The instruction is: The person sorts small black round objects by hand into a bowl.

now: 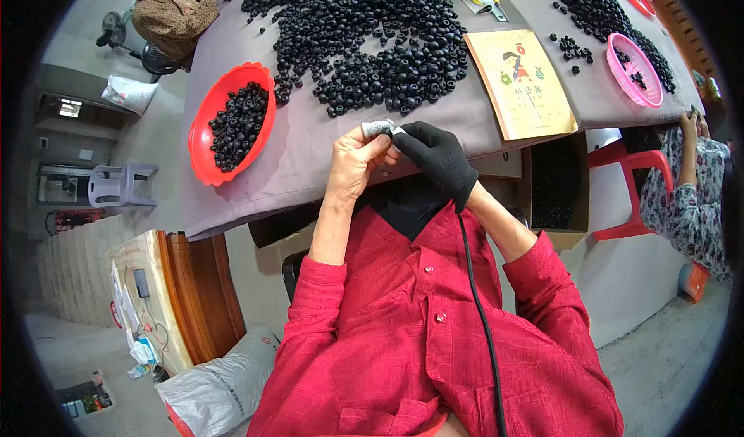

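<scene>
My left hand [358, 162] is bare and closed, thumb pressed to fingers, at the near table edge. A silver-grey cylindrical wrap [377, 128] shows at its fingertips; I cannot tell whether it covers a finger or is a separate piece. My right hand [436, 155] wears a black glove and pinches at a small whitish bit at the wrap's right end, touching the left fingertips. Just beyond both hands spreads a large heap of black beads [411, 69] with holes. More black beads lie in a red scalloped bowl [198, 131] to the left.
A yellow booklet [521, 84] lies right of the heap. Behind it are a packet and a yellow-grey cutter [493, 3]. A pink basket [655, 92] and more beads stand farther right. Two people sit at the table; a red chair [647, 165] is at right. A black cord [477, 297] crosses my shirt.
</scene>
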